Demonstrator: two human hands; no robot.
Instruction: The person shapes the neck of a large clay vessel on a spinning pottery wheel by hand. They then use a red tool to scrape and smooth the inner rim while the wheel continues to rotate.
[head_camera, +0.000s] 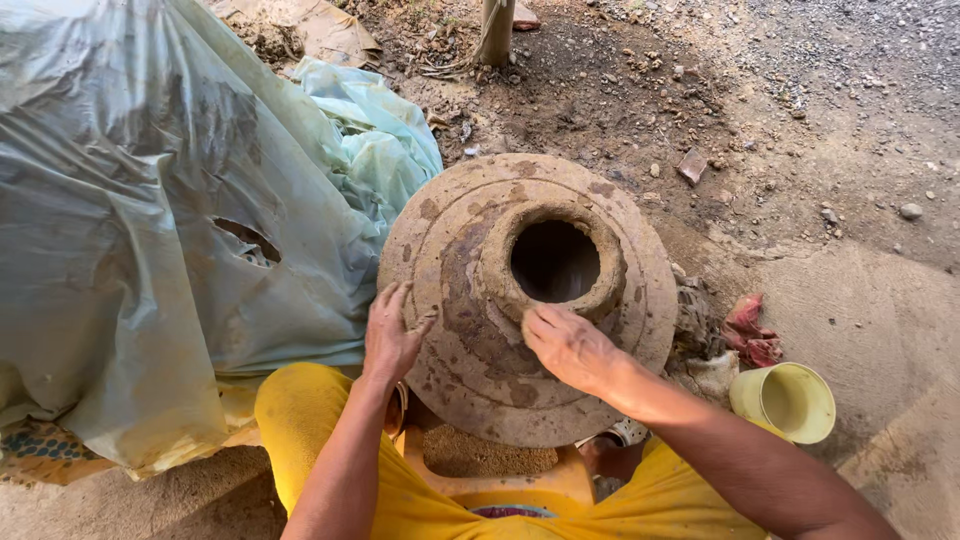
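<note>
Between the knees, on a yellow stand: clay pot
Left hand: laid flat on the pot's shoulder, grip open
Right hand: pressed against the neck rim, nothing clasped
Beside: plastic sheet, yellow cup

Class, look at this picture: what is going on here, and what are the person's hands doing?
A person in yellow clothing is working on a large round brown clay pot, seen from above. The left hand lies flat on the pot's sloping shoulder. The right hand presses at the thick raised rim of the pot's open mouth. A pale yellow plastic cup stands on the ground to the right, beside red rags. A crumpled plastic sheet covers something on the left.
</note>
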